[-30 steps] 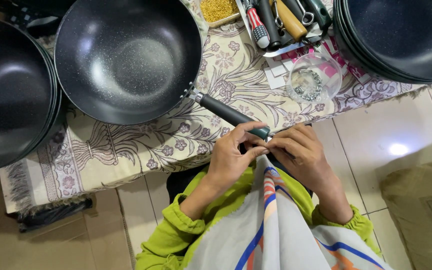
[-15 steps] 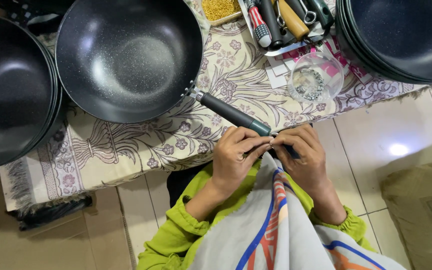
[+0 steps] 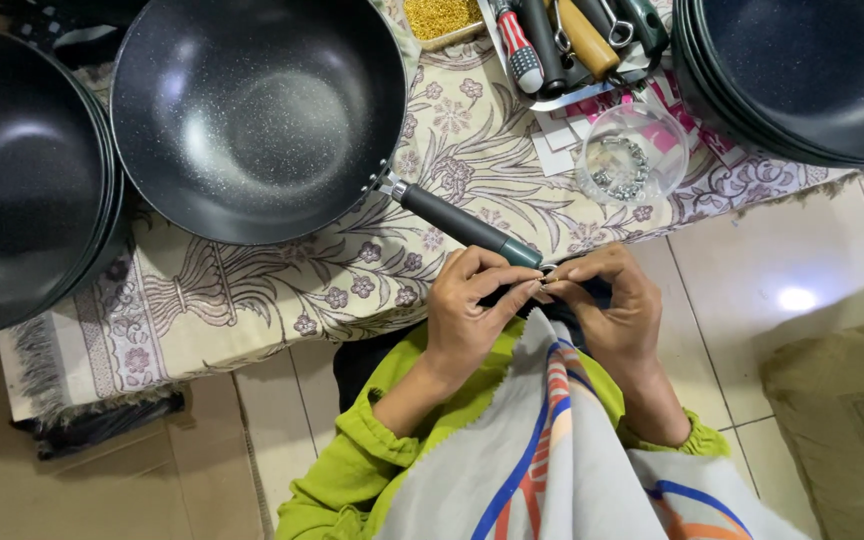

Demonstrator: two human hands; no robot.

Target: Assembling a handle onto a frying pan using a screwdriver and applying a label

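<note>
The tabletop (image 3: 252,300), under a floral cloth, carries stacked dark pans at nine o'clock (image 3: 12,170) and at two o'clock (image 3: 802,70); the speckled wok (image 3: 252,110) sits at eleven o'clock, its dark handle (image 3: 462,225) running on a long axis toward five o'clock, the end pointing straight at the two hands; the left hand (image 3: 467,315) and right hand (image 3: 617,310) meet at that handle end, both about equally near, fingertips pinched on a small metal ring-like piece (image 3: 546,283), too small to tell exactly; a clear bowl of metal bits (image 3: 632,155) lies at one o'clock; screwdrivers (image 3: 562,40) lie at twelve.
</note>
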